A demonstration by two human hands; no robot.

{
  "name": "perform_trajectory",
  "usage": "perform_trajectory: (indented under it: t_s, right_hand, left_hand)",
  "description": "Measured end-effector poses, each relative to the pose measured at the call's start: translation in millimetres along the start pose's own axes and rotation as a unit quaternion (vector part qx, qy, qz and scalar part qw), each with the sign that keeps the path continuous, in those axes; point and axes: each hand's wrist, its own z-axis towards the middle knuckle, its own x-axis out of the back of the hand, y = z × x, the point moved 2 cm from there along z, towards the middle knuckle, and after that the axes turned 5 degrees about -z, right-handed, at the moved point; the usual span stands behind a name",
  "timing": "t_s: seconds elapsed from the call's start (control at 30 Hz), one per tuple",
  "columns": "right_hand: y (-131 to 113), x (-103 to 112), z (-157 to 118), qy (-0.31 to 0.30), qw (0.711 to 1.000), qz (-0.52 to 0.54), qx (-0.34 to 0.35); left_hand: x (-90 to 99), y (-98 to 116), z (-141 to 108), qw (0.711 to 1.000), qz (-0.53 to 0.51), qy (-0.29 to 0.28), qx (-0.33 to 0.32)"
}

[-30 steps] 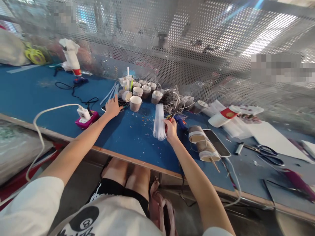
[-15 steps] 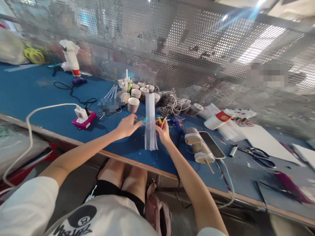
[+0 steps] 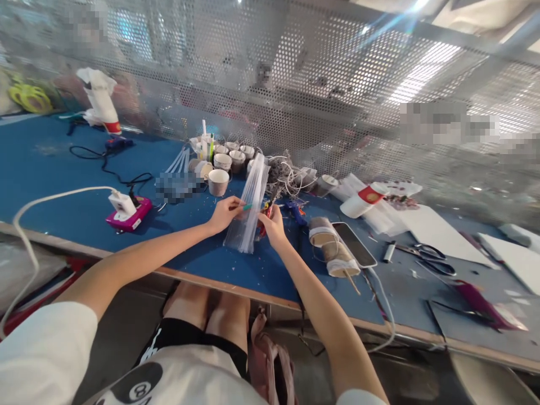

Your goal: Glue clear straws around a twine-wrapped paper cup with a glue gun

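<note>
A bundle of long clear plastic strips (image 3: 247, 233) stands out over the blue table, tilted, its lower end fanned toward the left. At its left edge my left hand (image 3: 224, 215) is closed, fingertips pinching the strips beside a small teal piece (image 3: 247, 207). My right hand (image 3: 273, 226) is closed round red-and-yellow-handled pliers (image 3: 267, 211), whose dark jaws point up and away. The thumb of that hand touches the bundle's right edge. Fine detail at the fingertips is too small to make out.
Behind the bundle are several small cups (image 3: 218, 183) and a tangle of grey cord (image 3: 284, 174). A magenta power block (image 3: 130, 216) sits left. To the right are a blue glue gun (image 3: 295, 212), cord-tied cups (image 3: 340, 259), a phone (image 3: 354, 244) and scissors (image 3: 430, 260).
The strips have gone from upright and straight to tilted, with their lower end spread left. My left hand has closed at their edge. The whole view has shifted slightly.
</note>
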Motion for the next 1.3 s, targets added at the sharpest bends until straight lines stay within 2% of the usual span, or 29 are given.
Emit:
perform_trajectory:
  t_s: [0.23, 0.47, 0.67, 0.73, 0.93, 1.1, 1.2, 1.3]
  right_hand:
    - [-4.7, 17.4, 9.4, 0.055, 0.998, 0.022, 0.009]
    - [-8.1, 35.0, 22.2, 0.084, 0.995, 0.026, 0.056]
    - [-9.8, 45.3, 26.3, 0.082, 0.993, 0.009, 0.084]
    - [-9.6, 45.9, 26.6, 0.082, 0.994, 0.008, 0.068]
    - [-16.6, 43.4, 28.8, 0.062, 0.995, 0.072, 0.014]
    - [-28.4, 54.0, 30.8, 0.010, 0.980, 0.196, -0.013]
    - [-32.4, 58.1, 27.9, 0.009, 0.976, 0.216, -0.008]
    - [-34.8, 50.7, 22.4, -0.006, 0.977, 0.211, -0.007]
  left_hand:
    - [8.6, 7.5, -1.0, 0.997, -0.058, 0.017, -0.053]
    - [16.5, 8.1, 2.1, 0.990, -0.003, -0.005, -0.140]
    - [22.0, 13.8, 7.0, 0.988, 0.082, -0.028, -0.129]
    - [23.0, 18.8, 6.8, 0.988, 0.080, -0.033, -0.124]
    - [19.8, 28.0, 3.8, 0.991, 0.048, -0.102, -0.077]
    - [23.3, 28.8, 7.8, 0.992, 0.020, -0.093, -0.089]
    - [28.5, 33.5, 12.7, 0.992, 0.012, -0.075, -0.097]
    - [33.7, 41.0, 17.7, 0.993, 0.013, -0.062, -0.099]
